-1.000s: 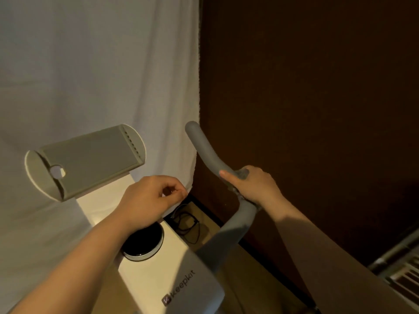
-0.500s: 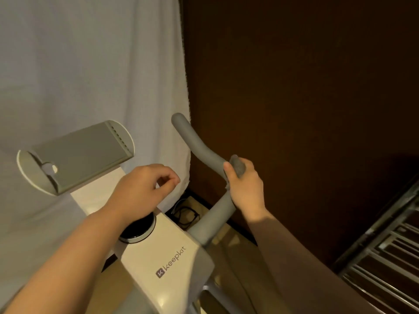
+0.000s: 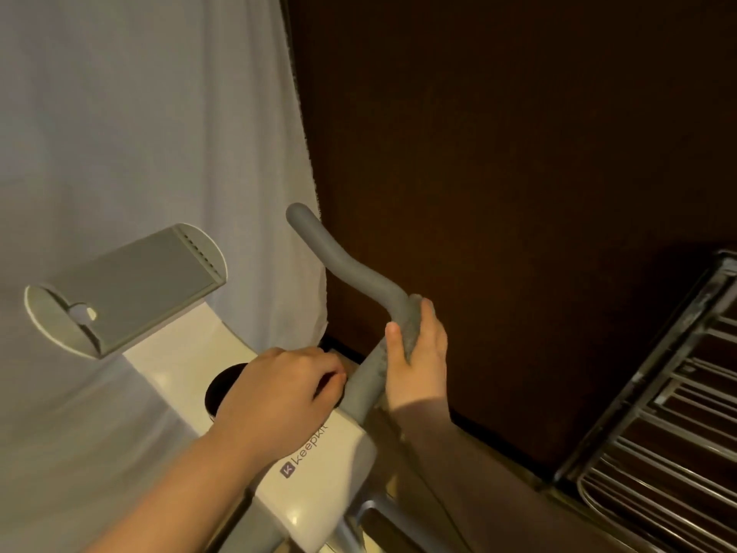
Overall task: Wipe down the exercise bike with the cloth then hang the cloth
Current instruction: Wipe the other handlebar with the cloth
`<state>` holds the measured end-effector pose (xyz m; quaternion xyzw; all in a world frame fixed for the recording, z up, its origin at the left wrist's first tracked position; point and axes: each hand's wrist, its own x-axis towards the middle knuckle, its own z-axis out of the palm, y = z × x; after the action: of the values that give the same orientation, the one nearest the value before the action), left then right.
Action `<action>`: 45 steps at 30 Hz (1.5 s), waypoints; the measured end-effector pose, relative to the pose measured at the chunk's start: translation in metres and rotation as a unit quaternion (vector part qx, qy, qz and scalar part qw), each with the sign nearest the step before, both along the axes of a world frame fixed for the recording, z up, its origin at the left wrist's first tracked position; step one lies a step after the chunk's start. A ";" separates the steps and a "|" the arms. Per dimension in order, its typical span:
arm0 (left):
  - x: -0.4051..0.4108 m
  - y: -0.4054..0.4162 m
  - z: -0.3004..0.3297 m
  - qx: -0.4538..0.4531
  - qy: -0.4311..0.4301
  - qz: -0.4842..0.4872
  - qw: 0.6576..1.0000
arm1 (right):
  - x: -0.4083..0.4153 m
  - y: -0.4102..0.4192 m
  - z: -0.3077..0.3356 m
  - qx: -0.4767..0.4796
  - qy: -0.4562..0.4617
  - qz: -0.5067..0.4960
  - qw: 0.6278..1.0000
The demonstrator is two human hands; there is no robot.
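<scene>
Looking down from the head camera, I'm seeing the right hand (image 3: pixel 418 353) wrapping round the grey foam-covered curved handlebar (image 3: pixel 351 269) of the white exercise bike (image 3: pixel 319 472), thumb lying along the near side, fingers curling over the far side. A grey cloth (image 3: pixel 412 325) is showing as a bunched strip between that palm and the bar, so the hand is gripping cloth and bar together just below the bend. The free tip of the bar is rising up and left, clear of the hand.

The left hand (image 3: pixel 279 397) is hovering over the bike's white console housing, fingers curling inward with the fingertips drawn together; I can't tell whether it is pinching anything. It is covering part of the round black dial (image 3: pixel 217 393) and sitting just beside the lower stem of the bar, close to the right hand but not touching it.

The grey flat tablet holder (image 3: pixel 127 289) is jutting out to the left, its rounded edge well apart from both hands. A white hanging curtain (image 3: pixel 139 113) is filling the left background, its edge running down just behind the bar. A dark brown wall (image 3: pixel 518 153) is standing close on the right, and a metal wire rack (image 3: pixel 658 433) is crowding the lower right corner, leaving a narrow gap beside the right forearm.
</scene>
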<state>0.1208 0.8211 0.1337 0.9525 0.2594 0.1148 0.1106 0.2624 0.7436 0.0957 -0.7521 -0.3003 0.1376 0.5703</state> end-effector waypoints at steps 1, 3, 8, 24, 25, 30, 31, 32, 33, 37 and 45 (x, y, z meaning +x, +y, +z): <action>0.001 -0.001 0.000 0.004 0.001 0.003 1.000 | 0.008 0.005 0.001 -0.002 -0.067 0.017 0.998; 0.001 -0.002 0.000 0.010 -0.003 0.015 1.000 | 0.028 0.014 0.006 -0.027 -0.172 0.061 0.983; -0.003 0.002 0.002 -0.007 0.009 -0.003 1.000 | 0.028 -0.007 0.002 -0.039 -0.301 0.161 0.939; -0.026 0.017 0.018 -0.071 0.062 -0.075 0.993 | 0.034 -0.002 0.016 -0.069 -0.389 0.259 0.881; -0.025 0.016 0.018 -0.073 0.059 -0.074 0.993 | 0.021 -0.005 0.010 -0.047 -0.370 0.235 0.898; -0.023 0.016 0.016 -0.075 0.050 -0.064 0.994 | 0.025 -0.008 0.009 -0.031 -0.430 0.306 0.849; -0.022 0.017 0.017 -0.075 0.053 -0.061 0.994 | 0.032 -0.005 0.010 -0.028 -0.433 0.290 0.853; -0.022 0.017 0.017 -0.072 0.056 -0.059 0.994 | 0.030 -0.004 0.008 -0.021 -0.409 0.257 0.875; -0.022 0.017 0.016 -0.069 0.058 -0.058 0.994 | 0.020 -0.005 0.005 -0.009 -0.376 0.221 0.900; -0.023 0.017 0.014 -0.063 0.059 -0.060 0.995 | 0.008 -0.015 -0.006 0.049 -0.423 0.265 0.865; -0.019 0.013 0.010 -0.052 0.039 -0.032 0.997 | 0.023 -0.011 -0.023 0.088 -0.396 0.210 0.890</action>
<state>0.1019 0.8342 0.1440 0.9570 0.2387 0.0609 0.1530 0.2853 0.7328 0.0727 -0.6107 -0.6628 -0.0823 0.4255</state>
